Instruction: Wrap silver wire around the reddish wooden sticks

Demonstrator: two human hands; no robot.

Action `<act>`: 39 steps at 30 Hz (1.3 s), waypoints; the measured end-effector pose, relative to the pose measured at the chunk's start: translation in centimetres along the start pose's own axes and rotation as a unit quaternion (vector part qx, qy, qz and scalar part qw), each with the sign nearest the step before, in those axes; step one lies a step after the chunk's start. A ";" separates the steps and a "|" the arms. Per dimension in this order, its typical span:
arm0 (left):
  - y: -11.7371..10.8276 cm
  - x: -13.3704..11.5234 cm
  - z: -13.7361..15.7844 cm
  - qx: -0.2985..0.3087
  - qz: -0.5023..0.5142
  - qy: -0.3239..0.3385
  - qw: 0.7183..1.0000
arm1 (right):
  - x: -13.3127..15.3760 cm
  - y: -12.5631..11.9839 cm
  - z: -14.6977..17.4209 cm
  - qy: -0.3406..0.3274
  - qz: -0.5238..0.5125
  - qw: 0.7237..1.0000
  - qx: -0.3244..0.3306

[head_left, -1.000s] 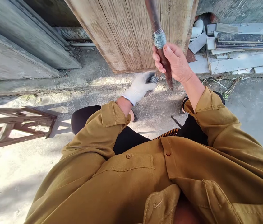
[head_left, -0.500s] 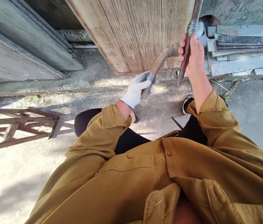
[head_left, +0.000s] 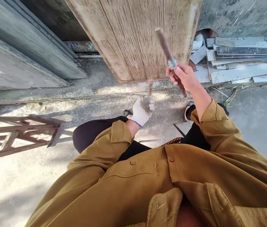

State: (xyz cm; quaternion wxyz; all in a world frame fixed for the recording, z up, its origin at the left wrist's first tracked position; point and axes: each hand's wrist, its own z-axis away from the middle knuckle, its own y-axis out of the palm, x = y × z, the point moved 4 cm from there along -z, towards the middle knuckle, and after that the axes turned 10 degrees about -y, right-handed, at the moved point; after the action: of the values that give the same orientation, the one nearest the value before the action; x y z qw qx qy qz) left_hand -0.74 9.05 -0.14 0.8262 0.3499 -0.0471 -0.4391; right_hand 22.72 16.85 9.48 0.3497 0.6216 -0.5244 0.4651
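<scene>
My right hand (head_left: 183, 77), bare, is closed around a brown wooden stick (head_left: 164, 44). Silvery wire (head_left: 172, 62) is wound round the stick just above my fingers, and its pale far end points up and left, in front of a wooden panel. Lower and to the left, my left hand (head_left: 143, 110) in a white glove is closed on a bent stick (head_left: 150, 88). Motion blurs it, and only a short length shows beyond the fingers. The two sticks are apart.
The weathered wooden panel (head_left: 135, 37) leans ahead. To the right, boards (head_left: 247, 50) are stacked by a wall. A wooden frame (head_left: 24, 130) is at the left, with grey panels (head_left: 29, 47) beyond it. A thin dark rod (head_left: 179, 129) lies on the concrete between my feet.
My left hand has drawn back towards me and turned its bent stick. My right hand has moved left and slightly down, swinging the far end of its stick to the left.
</scene>
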 end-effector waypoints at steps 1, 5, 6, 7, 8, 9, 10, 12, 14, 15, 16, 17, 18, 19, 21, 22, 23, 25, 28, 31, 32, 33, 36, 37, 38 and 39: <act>0.0 0.2 0.0 0.005 -0.027 0.020 0.999 | -0.5 0.4 0.0 0.007 0.009 1.000 0.026; 2.6 -2.0 -0.2 0.090 -0.152 0.248 0.952 | -2.3 2.1 0.0 0.042 0.033 0.993 0.109; 3.7 -2.7 -0.4 0.119 -0.173 0.297 0.931 | -2.6 2.5 0.0 0.047 0.032 0.991 0.120; 4.9 -3.2 -0.8 0.152 -0.209 0.308 0.916 | -2.7 2.8 -0.1 0.052 0.029 0.990 0.125; 6.2 -3.5 -1.4 0.182 -0.253 0.295 0.903 | -2.6 3.1 -0.3 0.056 0.023 0.990 0.124; 7.3 -3.5 -1.9 0.205 -0.294 0.273 0.893 | -2.4 3.3 -0.5 0.061 0.014 0.991 0.120; 8.2 -3.4 -2.3 0.218 -0.332 0.247 0.884 | -2.0 3.4 -0.6 0.066 0.002 0.991 0.113; 9.4 -2.8 -2.7 0.220 -0.384 0.208 0.873 | -0.6 3.4 -1.0 0.074 -0.030 0.991 0.103; 9.9 -2.0 -2.4 0.220 -0.422 0.180 0.861 | 1.2 2.9 -1.2 0.086 -0.057 0.990 0.094; 9.9 -1.7 -2.2 0.218 -0.438 0.177 0.854 | 2.0 2.6 -1.2 0.095 -0.063 0.990 0.087; 9.7 -1.7 -2.0 0.207 -0.448 0.185 0.850 | 2.7 2.1 -1.3 0.105 -0.065 0.990 0.075; 9.5 -1.9 -1.8 0.188 -0.456 0.198 0.847 | 3.1 1.6 -1.3 0.115 -0.062 0.990 0.060; 9.2 -2.3 -1.7 0.162 -0.466 0.213 0.843 | 3.2 1.1 -1.2 0.122 -0.057 0.990 0.042; 8.9 -2.7 -1.7 0.135 -0.485 0.223 0.835 | 3.1 0.6 -1.1 0.125 -0.050 0.991 0.024; 8.4 -3.6 -1.7 0.100 -0.548 0.216 0.802 | 2.0 -0.2 -1.0 0.128 -0.027 0.991 0.000; 8.3 -3.9 -1.6 0.095 -0.589 0.204 0.776 | 1.1 -0.4 -0.9 0.129 -0.005 0.992 -0.005; 8.2 -4.1 -1.4 0.096 -0.627 0.190 0.750 | 0.1 -0.5 -0.9 0.135 0.025 0.991 0.000; 8.2 -4.3 -0.9 0.108 -0.686 0.160 0.701 | -1.8 -0.9 -0.8 0.153 0.135 0.979 0.010; 8.3 -4.6 0.1 0.142 -0.747 0.139 0.634 | -3.7 -1.7 -0.4 0.171 0.344 0.922 0.046; 8.6 -5.0 0.8 0.168 -0.781 0.171 0.577 | -4.5 -1.5 0.8 0.215 0.393 0.865 0.225; 8.6 -5.3 0.9 0.170 -0.783 0.184 0.570 | -4.4 -1.1 1.4 0.226 0.351 0.851 0.320; 8.5 -5.5 1.0 0.173 -0.779 0.192 0.572 | -3.9 -0.7 2.2 0.229 0.293 0.832 0.412; 8.1 -5.9 0.6 0.192 -0.719 0.178 0.644 | -1.1 0.1 3.3 0.201 0.149 0.800 0.546; 8.0 -6.0 0.4 0.194 -0.683 0.167 0.684 | 0.0 0.3 3.1 0.181 0.116 0.810 0.546; 7.8 -6.1 0.2 0.188 -0.642 0.160 0.726 | 1.0 0.6 2.6 0.137 0.078 0.847 0.508; 7.7 -6.1 -0.1 0.174 -0.602 0.158 0.763 | 1.9 0.7 2.0 0.096 0.053 0.880 0.462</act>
State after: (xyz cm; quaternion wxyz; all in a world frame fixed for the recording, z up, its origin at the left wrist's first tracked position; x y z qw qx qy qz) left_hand 0.89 16.61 5.94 0.3131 0.5087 0.2287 -0.7687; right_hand 22.43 14.29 10.57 0.0466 0.6362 -0.2464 0.7296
